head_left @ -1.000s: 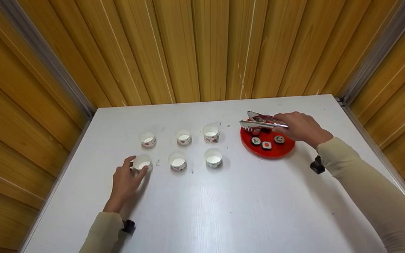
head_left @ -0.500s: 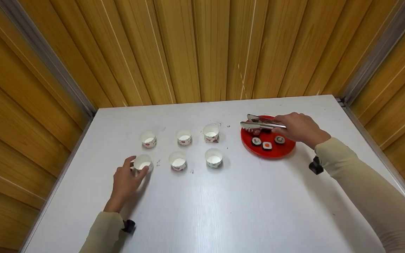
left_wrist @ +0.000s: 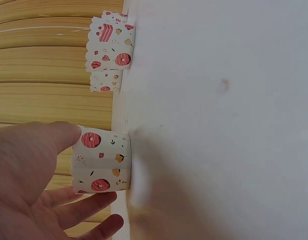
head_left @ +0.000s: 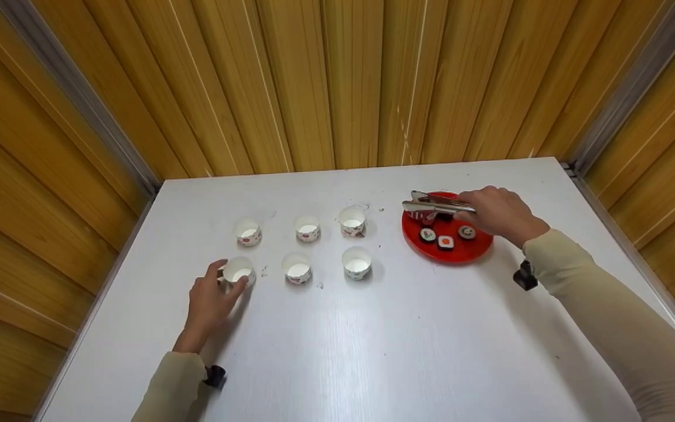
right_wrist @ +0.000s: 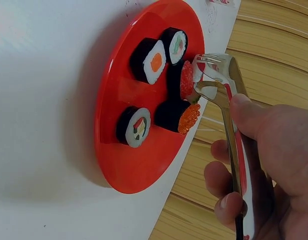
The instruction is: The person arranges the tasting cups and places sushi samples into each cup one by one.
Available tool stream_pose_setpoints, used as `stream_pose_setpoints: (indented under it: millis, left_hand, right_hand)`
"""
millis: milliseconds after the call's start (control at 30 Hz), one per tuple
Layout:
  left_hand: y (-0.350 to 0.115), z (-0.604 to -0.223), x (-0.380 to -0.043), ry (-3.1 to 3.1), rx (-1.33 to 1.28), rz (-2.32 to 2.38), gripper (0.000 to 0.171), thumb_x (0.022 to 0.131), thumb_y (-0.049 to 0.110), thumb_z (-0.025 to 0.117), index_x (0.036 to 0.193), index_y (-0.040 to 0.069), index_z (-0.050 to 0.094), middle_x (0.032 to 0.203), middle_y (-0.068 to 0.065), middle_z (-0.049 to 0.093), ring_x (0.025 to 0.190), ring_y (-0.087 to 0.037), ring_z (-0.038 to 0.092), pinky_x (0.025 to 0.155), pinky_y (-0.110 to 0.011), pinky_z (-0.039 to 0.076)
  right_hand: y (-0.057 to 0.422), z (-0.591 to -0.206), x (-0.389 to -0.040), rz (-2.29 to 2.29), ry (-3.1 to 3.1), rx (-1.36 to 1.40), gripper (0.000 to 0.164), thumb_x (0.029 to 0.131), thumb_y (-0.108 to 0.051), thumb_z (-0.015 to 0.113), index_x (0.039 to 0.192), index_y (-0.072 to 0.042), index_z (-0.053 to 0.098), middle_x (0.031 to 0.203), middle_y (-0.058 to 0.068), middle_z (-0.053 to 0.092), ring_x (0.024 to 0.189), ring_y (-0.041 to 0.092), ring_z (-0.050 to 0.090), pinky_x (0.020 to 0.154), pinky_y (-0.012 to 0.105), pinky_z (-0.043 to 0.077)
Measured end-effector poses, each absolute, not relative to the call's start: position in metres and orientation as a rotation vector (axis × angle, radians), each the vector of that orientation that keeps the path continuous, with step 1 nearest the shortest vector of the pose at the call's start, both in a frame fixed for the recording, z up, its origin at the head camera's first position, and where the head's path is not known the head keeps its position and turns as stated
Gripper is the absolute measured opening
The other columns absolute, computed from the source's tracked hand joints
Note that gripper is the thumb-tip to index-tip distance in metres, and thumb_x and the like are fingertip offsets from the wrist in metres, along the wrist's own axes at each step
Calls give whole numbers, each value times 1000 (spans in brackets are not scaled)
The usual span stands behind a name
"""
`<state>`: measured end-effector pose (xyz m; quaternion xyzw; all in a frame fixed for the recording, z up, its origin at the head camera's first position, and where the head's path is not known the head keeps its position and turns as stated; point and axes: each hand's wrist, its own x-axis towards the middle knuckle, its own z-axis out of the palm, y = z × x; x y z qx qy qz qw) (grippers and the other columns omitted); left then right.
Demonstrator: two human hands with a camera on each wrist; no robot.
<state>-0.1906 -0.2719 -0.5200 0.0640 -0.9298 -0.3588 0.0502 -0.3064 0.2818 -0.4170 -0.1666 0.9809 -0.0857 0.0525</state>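
My left hand (head_left: 208, 302) holds a white paper baking cup (left_wrist: 101, 162) with pink doughnut prints, thumb on one side and fingers on the other; the cup stands on the table. My right hand (head_left: 498, 212) grips metal tongs (right_wrist: 230, 135) above the far side of a red plate (right_wrist: 149, 172). Several sushi pieces lie on that plate: a roll with an orange square centre (right_wrist: 154, 62), a roll with a green and pink centre (right_wrist: 177, 44), an orange-roe piece (right_wrist: 188, 119) and a red-roe piece (right_wrist: 186, 80). The tong tips are close to the red-roe piece; whether they pinch anything cannot be told.
Several more paper cups stand in two rows on the white table (head_left: 384, 351), among them a back-right cup (head_left: 352, 221) and a front-right cup (head_left: 356, 263). Yellow wood-patterned panels (head_left: 349, 88) rise behind the table and at both sides.
The tongs have come down slightly toward the plate and their arms have drawn closer together. My left hand and its cup have stayed in place.
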Motion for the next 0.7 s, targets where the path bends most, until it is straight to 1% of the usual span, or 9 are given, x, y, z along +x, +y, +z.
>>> stream_pose_setpoints:
  millis: [100,333,600,700]
  left_hand:
    - [-272,-520,-190,-2828,186,-1089,68,98,35,71,150,1,43,138,-30,58,128,-46,53,105,-59,42]
    - [-272,-520,-190,-2821,194,-1101,68,98,35,72,150,0,45,135,-32,59,120,-44,56,99,-58,44]
    - [-273,-519,-189,-2823,196,-1105,68,98,36,72,149,1,46,134,-32,59,120,-44,56,99,-59,44]
    - [-272,-518,-189,-2829,207,-1113,68,98,37,72,150,2,45,135,-32,58,120,-43,55,99,-59,44]
  right_hand:
    - [282,-417,-307,-263,2982,-493,46,97,-27,73,135,-3,64,121,18,70,104,35,60,92,58,50]
    - [283,-419,-307,-261,2979,-513,42,99,-27,70,134,-4,66,117,17,71,93,31,59,79,50,52]
    - [282,-417,-308,-269,2971,-486,44,99,-27,70,136,-4,65,120,18,71,98,33,59,84,53,52]
    - [281,-417,-308,-273,2971,-460,46,99,-28,71,137,-5,64,120,18,70,99,34,57,84,53,51]
